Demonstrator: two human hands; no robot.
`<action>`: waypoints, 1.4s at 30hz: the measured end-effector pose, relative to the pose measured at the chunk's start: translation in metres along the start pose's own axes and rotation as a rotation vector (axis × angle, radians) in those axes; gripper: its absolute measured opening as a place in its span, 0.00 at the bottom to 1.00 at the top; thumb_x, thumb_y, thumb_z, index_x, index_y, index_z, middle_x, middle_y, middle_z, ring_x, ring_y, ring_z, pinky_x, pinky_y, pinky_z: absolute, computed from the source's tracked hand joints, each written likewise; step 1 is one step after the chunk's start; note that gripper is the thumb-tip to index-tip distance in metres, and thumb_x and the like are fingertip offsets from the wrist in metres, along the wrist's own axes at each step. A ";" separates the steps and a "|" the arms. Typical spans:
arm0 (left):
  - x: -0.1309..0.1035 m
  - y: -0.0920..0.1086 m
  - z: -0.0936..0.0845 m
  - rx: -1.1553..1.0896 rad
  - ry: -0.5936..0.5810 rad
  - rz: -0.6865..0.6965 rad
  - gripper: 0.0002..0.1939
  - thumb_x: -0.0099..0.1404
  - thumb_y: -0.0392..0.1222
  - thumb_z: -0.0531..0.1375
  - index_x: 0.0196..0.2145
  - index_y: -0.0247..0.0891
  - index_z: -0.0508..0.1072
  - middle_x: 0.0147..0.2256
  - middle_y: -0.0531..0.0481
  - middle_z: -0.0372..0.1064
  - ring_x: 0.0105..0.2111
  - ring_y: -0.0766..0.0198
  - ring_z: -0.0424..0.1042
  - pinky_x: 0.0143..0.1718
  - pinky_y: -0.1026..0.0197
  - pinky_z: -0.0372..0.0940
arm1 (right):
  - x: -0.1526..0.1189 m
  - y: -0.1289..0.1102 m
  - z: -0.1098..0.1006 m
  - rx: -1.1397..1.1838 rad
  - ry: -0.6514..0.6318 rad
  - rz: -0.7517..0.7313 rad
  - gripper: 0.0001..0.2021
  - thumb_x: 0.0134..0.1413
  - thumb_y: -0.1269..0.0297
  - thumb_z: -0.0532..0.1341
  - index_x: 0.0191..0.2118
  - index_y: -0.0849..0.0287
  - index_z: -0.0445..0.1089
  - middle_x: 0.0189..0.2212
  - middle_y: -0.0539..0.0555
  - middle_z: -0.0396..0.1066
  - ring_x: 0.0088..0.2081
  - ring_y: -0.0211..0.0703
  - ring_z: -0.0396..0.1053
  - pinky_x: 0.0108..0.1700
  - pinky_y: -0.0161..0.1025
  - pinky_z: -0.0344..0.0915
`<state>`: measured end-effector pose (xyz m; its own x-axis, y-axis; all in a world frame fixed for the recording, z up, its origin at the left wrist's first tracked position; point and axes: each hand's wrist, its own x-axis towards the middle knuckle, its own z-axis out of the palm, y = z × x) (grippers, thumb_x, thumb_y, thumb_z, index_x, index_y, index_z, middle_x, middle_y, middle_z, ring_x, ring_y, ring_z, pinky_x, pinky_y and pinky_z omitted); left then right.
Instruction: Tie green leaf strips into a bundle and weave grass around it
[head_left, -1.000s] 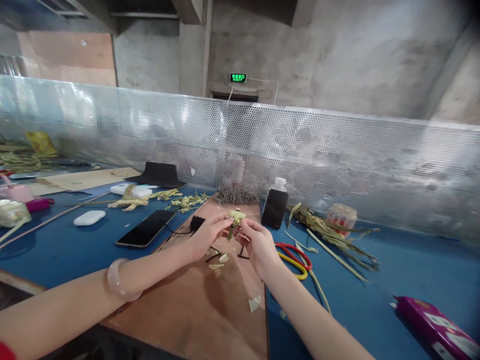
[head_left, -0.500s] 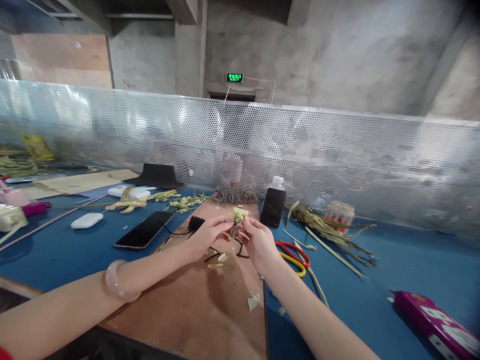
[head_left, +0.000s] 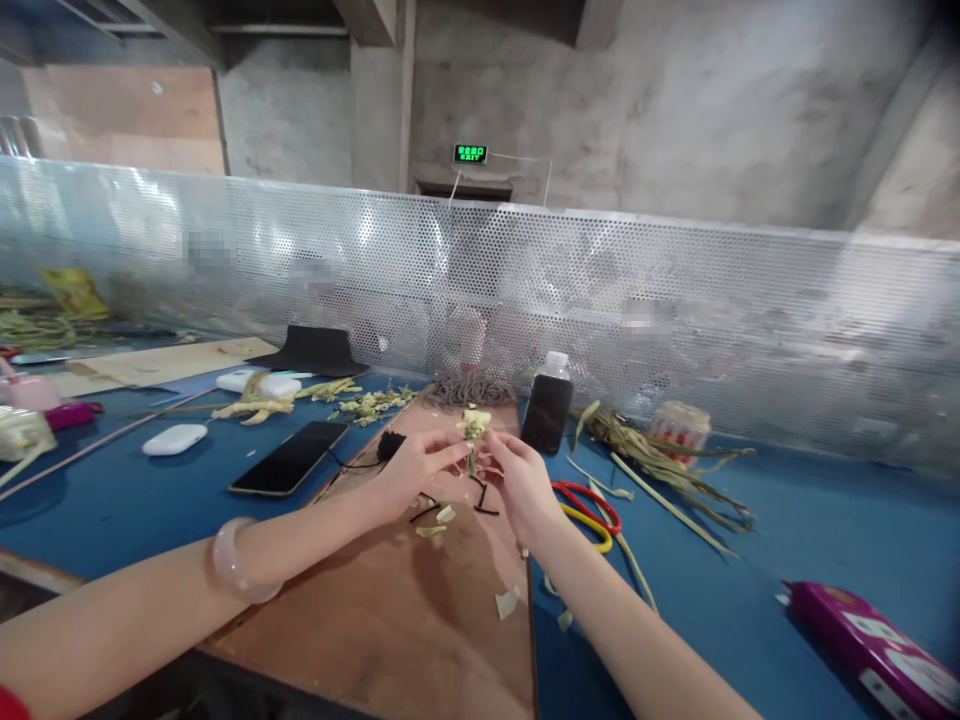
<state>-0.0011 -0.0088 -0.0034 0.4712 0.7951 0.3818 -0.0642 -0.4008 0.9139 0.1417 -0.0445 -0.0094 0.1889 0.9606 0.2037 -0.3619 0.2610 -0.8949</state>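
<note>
Between my two hands stands a small pale yellow-green flower-like piece (head_left: 474, 422) with a greenish stem, apparently made of dried plant strips. My left hand (head_left: 429, 465) pinches it from the left, thumb and forefinger at the stem. From the other side my right hand (head_left: 517, 475) closes its thumb and fingers near the same stem. Fingertips partly hide where each one grips. Below them, black cord (head_left: 484, 500) lies on a brown board (head_left: 360, 620). Pale scraps (head_left: 445, 514) are scattered close by.
Left of the board are a dark phone (head_left: 291, 460) and a white case (head_left: 175, 440). A bundle of grey cord (head_left: 469, 388) is at the board's far end. To the right are a propped phone (head_left: 547, 412), red-and-yellow-handled scissors (head_left: 592, 512), dried leaves (head_left: 660, 460) and a purple device (head_left: 862, 640).
The flower-like piece has shifted slightly up and left and shows more of its stem. My fingers have moved a little around the stem; both arms stay nearly in place.
</note>
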 end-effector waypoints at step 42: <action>0.004 -0.002 -0.005 0.145 0.143 0.000 0.15 0.57 0.51 0.59 0.28 0.35 0.73 0.27 0.50 0.70 0.30 0.63 0.66 0.34 0.62 0.60 | -0.001 0.001 0.000 -0.802 -0.097 -0.356 0.11 0.52 0.64 0.56 0.33 0.63 0.74 0.27 0.55 0.74 0.29 0.42 0.67 0.32 0.37 0.60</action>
<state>-0.0039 -0.0027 -0.0033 0.3405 0.8475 0.4071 0.0681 -0.4541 0.8884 0.1413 -0.0451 -0.0108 0.0766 0.8486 0.5235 0.4598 0.4358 -0.7737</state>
